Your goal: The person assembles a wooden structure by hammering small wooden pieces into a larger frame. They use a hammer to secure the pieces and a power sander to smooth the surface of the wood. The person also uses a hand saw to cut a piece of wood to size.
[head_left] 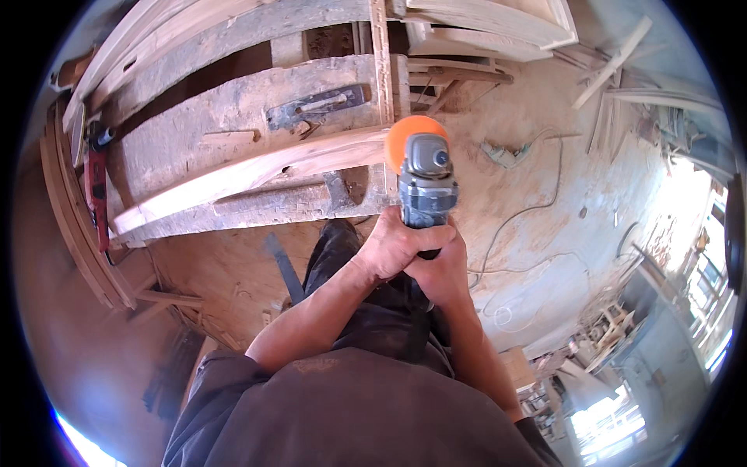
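Observation:
An angle grinder (429,175) with a grey head and a round orange disc (416,131) is in both hands, in front of my body. My left hand (395,243) is closed around the grinder's body from the left. Close beside it, my right hand (443,271) wraps the rear of the body; some of its fingers are hidden. The disc overlaps the right end of a long pale wooden board (257,173), which lies along the workbench (233,93). Whether disc and wood touch, I cannot tell. A dark slot shows in the board.
A hammer (338,193) lies on the bench's near edge, and a worn flat metal tool (315,107) farther back. At the bench's left end is a red power tool (96,183). A cord (559,175) trails over the floor at right. Wood strips (615,66) lean far right.

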Motion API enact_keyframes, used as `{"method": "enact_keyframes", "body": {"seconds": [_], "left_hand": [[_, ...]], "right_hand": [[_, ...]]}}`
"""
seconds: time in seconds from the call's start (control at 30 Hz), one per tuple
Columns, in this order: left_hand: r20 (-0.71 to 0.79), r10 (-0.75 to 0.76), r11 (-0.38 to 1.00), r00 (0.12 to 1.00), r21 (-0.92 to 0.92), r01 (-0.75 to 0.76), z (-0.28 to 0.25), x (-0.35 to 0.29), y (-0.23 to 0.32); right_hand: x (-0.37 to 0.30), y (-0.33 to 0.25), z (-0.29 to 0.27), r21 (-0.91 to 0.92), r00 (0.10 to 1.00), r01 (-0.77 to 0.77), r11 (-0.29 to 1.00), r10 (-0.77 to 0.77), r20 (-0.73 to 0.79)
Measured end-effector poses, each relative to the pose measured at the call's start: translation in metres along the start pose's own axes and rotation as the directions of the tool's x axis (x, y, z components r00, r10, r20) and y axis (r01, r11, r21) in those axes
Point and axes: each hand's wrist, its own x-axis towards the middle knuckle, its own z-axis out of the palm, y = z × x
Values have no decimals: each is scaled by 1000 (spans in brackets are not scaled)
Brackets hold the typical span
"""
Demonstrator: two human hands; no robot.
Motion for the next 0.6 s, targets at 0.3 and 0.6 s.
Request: {"method": "enact_keyframes", "body": {"seconds": [0.3, 0.6], "left_hand": [[46, 26, 1000, 999, 0, -26, -13, 5, 2], [55, 8, 1000, 998, 2, -8, -16, 10, -5]], "right_hand": [[5, -12, 8, -49, 997, 75, 996, -75, 7], [5, -13, 7, -51, 997, 72, 996, -72, 7]]}}
